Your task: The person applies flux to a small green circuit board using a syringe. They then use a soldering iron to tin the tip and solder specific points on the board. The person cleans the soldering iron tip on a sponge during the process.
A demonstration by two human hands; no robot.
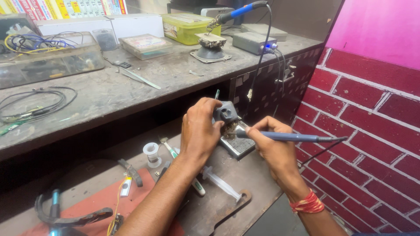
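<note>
**Two hands at a soldering bench, iron tip at a small grey part**

Red painted brickwork (372, 113) fills the right of the head view, with a pink wall above it; to the left runs a worn grey upper shelf (131, 87), and below it a lower bench (245, 175) where the hands work

On the lower bench, the left hand (199, 131) is closed around a small dark grey part (225, 112), thumb and fingers pinching it from the left and holding it just above a small metal tray (238, 146); the right hand (273, 146) is wrapped firmly round a blue-handled soldering iron (288, 137), held like a pen, its tip meeting the underside of the grey part; a black cord trails from the handle's end toward the brickwork; red thread bands (308, 204) circle the right wrist

Near the left forearm lie a clear syringe (221, 183), a small solder spool (152, 153), a white-and-green pen-like tool (197, 185), and further left a red mat (100, 205) with black pliers (65, 216) on it

On the upper shelf stand a second soldering iron (238, 13) resting in its round stand (211, 48), a grey control box (253, 42) with a blue light, a yellow-green lidded box (188, 27), a clear plastic container of wires (48, 59), a coil of black cable (39, 102) and metal tweezers (140, 78)
</note>
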